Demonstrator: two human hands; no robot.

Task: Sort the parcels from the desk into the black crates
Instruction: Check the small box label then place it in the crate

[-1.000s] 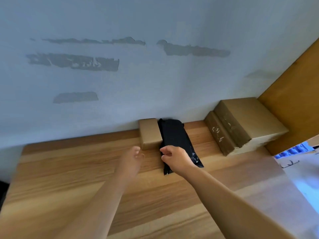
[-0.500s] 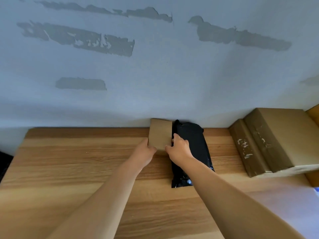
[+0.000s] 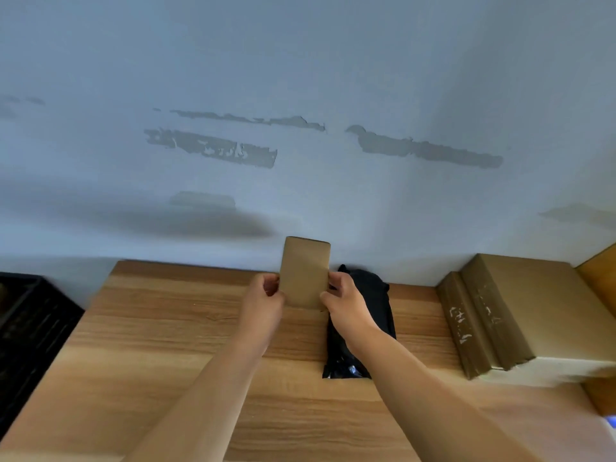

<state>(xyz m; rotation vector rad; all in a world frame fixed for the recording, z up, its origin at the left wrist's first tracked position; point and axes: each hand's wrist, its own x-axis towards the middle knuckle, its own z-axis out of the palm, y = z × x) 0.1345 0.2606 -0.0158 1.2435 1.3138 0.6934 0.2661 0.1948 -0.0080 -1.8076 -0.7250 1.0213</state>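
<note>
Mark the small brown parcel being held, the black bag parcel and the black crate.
small brown parcel (image 3: 305, 271), head view, middle of its front face
black bag parcel (image 3: 383, 308), head view, right side beyond the wrist
black crate (image 3: 30, 315), head view, its slatted wall at left

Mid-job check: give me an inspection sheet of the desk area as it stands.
Surface: wooden desk, against the wall.
Job's things: small brown parcel lifted, upright; black bag parcel lying on the desk; two large brown boxes at right; black crate at left, contents unclear.
Clutter: nothing seen.
Grippers: left hand and right hand each grip a side of the small brown parcel.
Cables: nothing seen.
Surroundings: pale wall with peeled paint patches; wooden panel at right.
</note>
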